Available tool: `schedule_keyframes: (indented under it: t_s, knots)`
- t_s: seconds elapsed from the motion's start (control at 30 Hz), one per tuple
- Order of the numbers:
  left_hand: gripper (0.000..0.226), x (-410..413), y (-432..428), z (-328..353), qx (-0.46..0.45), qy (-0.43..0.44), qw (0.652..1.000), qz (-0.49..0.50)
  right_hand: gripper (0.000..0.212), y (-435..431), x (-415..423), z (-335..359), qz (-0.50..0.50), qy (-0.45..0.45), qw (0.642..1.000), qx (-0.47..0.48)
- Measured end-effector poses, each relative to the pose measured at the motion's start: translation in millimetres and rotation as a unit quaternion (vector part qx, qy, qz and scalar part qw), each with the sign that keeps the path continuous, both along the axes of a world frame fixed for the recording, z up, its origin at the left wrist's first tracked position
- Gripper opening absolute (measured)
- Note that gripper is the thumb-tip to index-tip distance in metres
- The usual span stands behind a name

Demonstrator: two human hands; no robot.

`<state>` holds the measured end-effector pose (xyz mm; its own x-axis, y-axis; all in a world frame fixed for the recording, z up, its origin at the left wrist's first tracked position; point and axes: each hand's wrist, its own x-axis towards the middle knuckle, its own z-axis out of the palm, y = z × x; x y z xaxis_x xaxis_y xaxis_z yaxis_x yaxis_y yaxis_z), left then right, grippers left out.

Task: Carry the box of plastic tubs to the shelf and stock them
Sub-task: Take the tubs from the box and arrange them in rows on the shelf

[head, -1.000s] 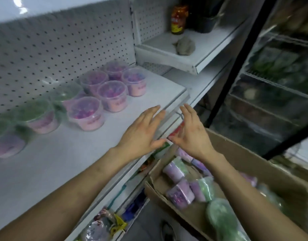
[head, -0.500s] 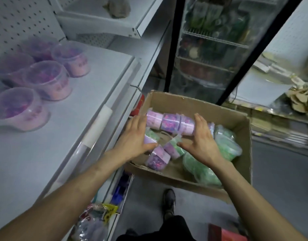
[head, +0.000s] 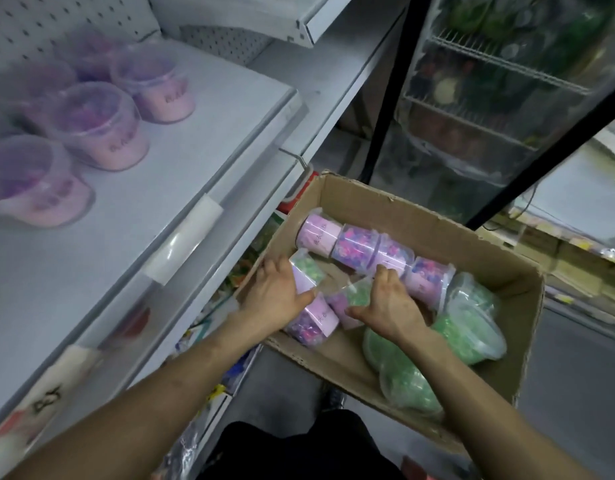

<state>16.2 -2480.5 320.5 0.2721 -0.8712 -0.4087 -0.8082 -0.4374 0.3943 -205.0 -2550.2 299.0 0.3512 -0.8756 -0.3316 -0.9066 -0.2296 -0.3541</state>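
An open cardboard box (head: 396, 206) stands low beside the shelf and holds several plastic tubs. A row of pink and purple tubs (head: 365, 249) lies along its far side, and green-lidded tubs (head: 472, 327) are heaped at the right. My left hand (head: 276, 294) grips a tub with a green top (head: 304, 268) at the box's left side. My right hand (head: 389, 303) grips another green-topped tub (head: 351, 301) next to it. A purple tub (head: 309, 323) lies under both hands. Several pink tubs (head: 101, 124) stand on the white shelf (head: 181, 174).
A glass-door fridge (head: 500, 98) with a black frame stands behind the box. A higher shelf (head: 320, 22) juts out above. Lower shelves (head: 223, 375) with packaged goods sit under the white shelf. My shoe (head: 334, 398) is on the grey floor under the box.
My view has swung from the shelf down to the box. Both hands dropped from the shelf edge into the box and closed round two green-topped tubs.
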Motion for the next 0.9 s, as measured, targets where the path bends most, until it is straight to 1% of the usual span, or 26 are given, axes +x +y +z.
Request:
schedule_keyframes:
  t_s: [0.1,0.17,0.27,0.37,0.47,0.53,0.63,0.7,0.77,0.83,0.9]
  knots:
    - [0.099,-5,-2,-11,0.025,0.005,0.999,0.031,0.1,-8,1,-14,0.008,0.019,1.0,0.024]
    - [0.096,-8,-3,-16,0.03,0.006,0.998,0.05,0.104,-10,4,-20,0.013,0.031,0.999,0.042]
    - [0.093,-12,-2,-20,0.034,0.001,0.998,0.06,0.117,-8,8,-25,0.011,0.025,0.996,0.082]
    - [0.095,-14,-1,-25,0.037,0.013,0.996,0.075,0.125,-4,10,-32,0.009,0.017,0.995,0.1]
    - [0.097,-16,1,-28,0.038,0.02,0.995,0.088,0.12,-2,11,-33,0.0,-0.009,0.995,0.095]
    - [0.094,-17,2,-29,0.034,0.024,0.995,0.092,0.115,-1,11,-32,-0.003,-0.016,0.996,0.089]
    - [0.09,-18,4,-32,0.028,0.036,0.994,0.1,0.115,-2,8,-29,-0.005,-0.024,0.995,0.097]
    - [0.093,-18,4,-34,0.03,0.043,0.993,0.108,0.114,-4,3,-26,-0.008,-0.025,0.995,0.096]
    - [0.095,-20,1,-36,0.039,0.05,0.991,0.117,0.108,-4,-1,-21,-0.005,-0.036,0.995,0.095]
    - [0.091,-21,-4,-41,0.045,0.066,0.988,0.133,0.102,-3,-7,-14,-0.002,-0.054,0.995,0.087]
    - [0.085,-23,-10,-46,0.047,0.086,0.984,0.151,0.101,-4,-13,-5,-0.006,-0.07,0.995,0.073]
